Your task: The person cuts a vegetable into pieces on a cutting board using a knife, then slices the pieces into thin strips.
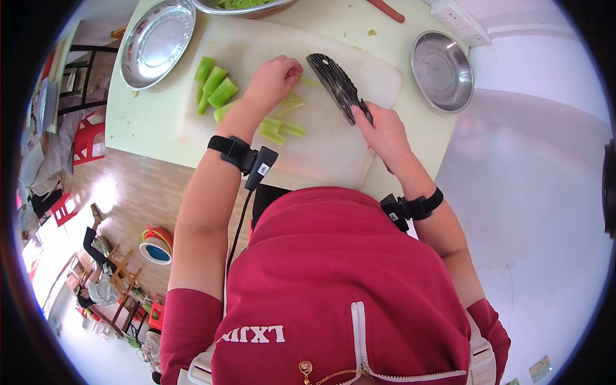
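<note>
My right hand (pixel 383 133) grips a black knife (pixel 335 85) by its handle, with the blade pointing up and left above the right part of the white cutting board (pixel 321 157). Over the board's middle, my left hand (pixel 277 78) is closed, its fingertips pressed together; whatever they hold is too small to make out. Thick green stalk pieces (pixel 222 92) lie in a group on the board's left side. Thinner cut pieces (pixel 292 129) lie below my left hand, and my left wrist partly covers another green piece.
An empty metal plate (pixel 158 45) sits at the table's left, a metal bowl (pixel 443 72) at its right. At the top edge stands a bowl of green shreds (pixel 244 3), near a reddish handle (pixel 387 9). A power strip (pixel 461 22) lies top right. Another person (pixel 102 289) is in the room's far left.
</note>
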### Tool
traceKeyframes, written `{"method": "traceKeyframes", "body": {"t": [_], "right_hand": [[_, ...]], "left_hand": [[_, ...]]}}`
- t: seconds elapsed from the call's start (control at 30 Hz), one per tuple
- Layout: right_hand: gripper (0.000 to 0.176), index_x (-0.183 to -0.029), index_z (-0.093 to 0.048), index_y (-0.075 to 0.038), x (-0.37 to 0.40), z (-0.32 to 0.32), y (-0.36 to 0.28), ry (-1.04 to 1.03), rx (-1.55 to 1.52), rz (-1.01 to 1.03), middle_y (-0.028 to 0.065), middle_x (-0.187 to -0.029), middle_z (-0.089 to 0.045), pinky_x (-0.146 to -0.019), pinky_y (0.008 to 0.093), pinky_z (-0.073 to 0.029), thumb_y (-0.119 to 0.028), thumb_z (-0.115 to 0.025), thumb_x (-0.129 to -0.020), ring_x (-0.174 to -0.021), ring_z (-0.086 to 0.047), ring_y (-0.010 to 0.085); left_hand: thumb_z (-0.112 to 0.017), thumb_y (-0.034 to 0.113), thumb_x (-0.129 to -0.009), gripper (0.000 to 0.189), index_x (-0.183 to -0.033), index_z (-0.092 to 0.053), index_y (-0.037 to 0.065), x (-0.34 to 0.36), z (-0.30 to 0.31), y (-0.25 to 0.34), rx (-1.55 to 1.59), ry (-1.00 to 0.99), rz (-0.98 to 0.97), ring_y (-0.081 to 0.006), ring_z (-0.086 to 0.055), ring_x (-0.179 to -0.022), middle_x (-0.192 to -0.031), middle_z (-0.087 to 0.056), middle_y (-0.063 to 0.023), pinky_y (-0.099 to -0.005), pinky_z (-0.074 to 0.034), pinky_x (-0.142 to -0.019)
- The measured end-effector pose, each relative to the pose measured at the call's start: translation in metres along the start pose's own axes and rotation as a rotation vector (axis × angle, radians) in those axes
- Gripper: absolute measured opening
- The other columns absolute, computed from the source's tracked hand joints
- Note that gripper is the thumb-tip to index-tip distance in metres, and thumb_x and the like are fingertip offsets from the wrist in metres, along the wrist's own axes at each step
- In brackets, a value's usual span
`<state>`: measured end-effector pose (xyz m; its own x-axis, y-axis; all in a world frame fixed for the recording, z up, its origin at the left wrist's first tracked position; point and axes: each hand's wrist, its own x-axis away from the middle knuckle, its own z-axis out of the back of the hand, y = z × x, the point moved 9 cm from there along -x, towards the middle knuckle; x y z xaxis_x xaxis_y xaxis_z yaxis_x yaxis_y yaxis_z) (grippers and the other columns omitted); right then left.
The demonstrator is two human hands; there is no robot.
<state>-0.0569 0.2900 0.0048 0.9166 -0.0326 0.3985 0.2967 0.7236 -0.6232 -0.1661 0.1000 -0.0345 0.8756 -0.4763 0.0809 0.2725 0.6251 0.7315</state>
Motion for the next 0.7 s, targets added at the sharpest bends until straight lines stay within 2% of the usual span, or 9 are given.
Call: {"method": "traceKeyframes", "body": {"t": [0.03, 0.1, 0.13, 0.2, 0.23, 0.3, 0.4, 0.63, 0.7], "right_hand": [[0.035, -0.083, -0.064, -0.005, 0.0, 0.0, -0.001, -0.002, 0.037, 0.015, 0.0164, -0.061, -0.061, -0.057, 0.0455, -0.048, -0.035, -0.051, -0.095, -0.059, -0.061, 0.0364], [0.035, -0.083, -0.064, -0.005, -0.001, -0.002, -0.002, 0.007, 0.069, 0.041, 0.0164, -0.061, -0.061, -0.057, 0.0459, -0.049, -0.034, -0.052, -0.095, -0.059, -0.061, 0.0364], [0.034, -0.084, -0.064, -0.005, -0.001, -0.002, -0.004, 0.018, 0.101, 0.066, 0.0165, -0.061, -0.061, -0.058, 0.0462, -0.049, -0.034, -0.052, -0.095, -0.06, -0.062, 0.0365], [0.034, -0.084, -0.064, -0.005, 0.0, 0.0, -0.011, 0.028, 0.153, 0.098, 0.0164, -0.062, -0.061, -0.058, 0.0461, -0.049, -0.034, -0.052, -0.095, -0.06, -0.062, 0.0363], [0.033, -0.084, -0.064, -0.005, 0.001, 0.001, -0.016, 0.037, 0.206, 0.131, 0.0162, -0.062, -0.062, -0.058, 0.0461, -0.05, -0.034, -0.052, -0.095, -0.06, -0.062, 0.0362], [0.033, -0.084, -0.064, -0.005, 0.002, 0.0, -0.019, 0.032, 0.23, 0.145, 0.016, -0.062, -0.062, -0.057, 0.046, -0.05, -0.034, -0.052, -0.095, -0.06, -0.062, 0.036], [0.033, -0.084, -0.063, -0.005, 0.003, 0.0, -0.022, 0.027, 0.263, 0.154, 0.0154, -0.061, -0.062, -0.057, 0.0458, -0.05, -0.034, -0.052, -0.096, -0.06, -0.062, 0.0357], [0.033, -0.082, -0.06, -0.005, 0.008, 0.001, -0.034, 0.025, 0.294, 0.187, 0.0137, -0.06, -0.061, -0.055, 0.045, -0.049, -0.033, -0.051, -0.097, -0.057, -0.062, 0.0341], [0.033, -0.081, -0.059, -0.005, 0.011, 0.0, -0.038, 0.032, 0.317, 0.212, 0.0135, -0.059, -0.061, -0.054, 0.0446, -0.049, -0.032, -0.051, -0.097, -0.057, -0.062, 0.0335]], "left_hand": [[-0.063, 0.0, -0.083, 0.014, -0.097, -0.065, 0.0, 0.002, -0.005, -0.001, 0.002, 0.001, 0.002, -0.0264, -0.065, -0.08, -0.092, -0.065, -0.014, -0.0364, -0.053, -0.074], [-0.064, 0.002, -0.083, 0.015, -0.098, -0.066, 0.001, 0.012, 0.006, 0.005, 0.053, 0.21, -0.057, -0.0278, -0.064, -0.084, -0.097, -0.064, -0.0134, -0.038, -0.053, -0.077], [-0.064, 0.002, -0.083, 0.015, -0.098, -0.066, 0.001, 0.02, 0.004, 0.007, 0.053, 0.208, -0.056, -0.0278, -0.064, -0.084, -0.097, -0.064, -0.0134, -0.038, -0.053, -0.077], [-0.064, 0.003, -0.083, 0.021, -0.104, -0.064, 0.001, 0.043, 0.007, 0.034, -0.163, 0.299, -0.285, -0.0297, -0.061, -0.096, -0.106, -0.062, -0.0127, -0.0392, -0.052, -0.084], [-0.064, 0.003, -0.083, 0.021, -0.104, -0.064, 0.001, 0.049, 0.005, 0.037, -0.163, 0.297, -0.284, -0.0297, -0.061, -0.096, -0.106, -0.062, -0.0127, -0.0392, -0.052, -0.084], [-0.064, 0.004, -0.083, 0.028, -0.111, -0.061, -0.001, 0.058, -0.007, 0.048, -0.242, 0.246, -0.355, -0.0303, -0.057, -0.108, -0.113, -0.059, -0.0121, -0.0394, -0.049, -0.093], [-0.063, 0.005, -0.085, 0.033, -0.116, -0.058, -0.003, 0.061, -0.02, 0.045, -0.304, 0.231, -0.355, -0.0309, -0.054, -0.114, -0.12, -0.055, -0.0132, -0.0392, -0.047, -0.098], [-0.062, 0.007, -0.085, 0.033, -0.117, -0.058, -0.003, 0.06, -0.022, 0.047, -0.326, 0.263, -0.363, -0.0315, -0.053, -0.117, -0.122, -0.054, -0.0142, -0.039, -0.046, -0.099], [-0.061, 0.008, -0.085, 0.032, -0.114, -0.059, -0.003, 0.059, -0.023, 0.048, -0.339, 0.271, -0.366, -0.0286, -0.052, -0.117, -0.121, -0.054, -0.0133, -0.0385, -0.046, -0.098]]}}
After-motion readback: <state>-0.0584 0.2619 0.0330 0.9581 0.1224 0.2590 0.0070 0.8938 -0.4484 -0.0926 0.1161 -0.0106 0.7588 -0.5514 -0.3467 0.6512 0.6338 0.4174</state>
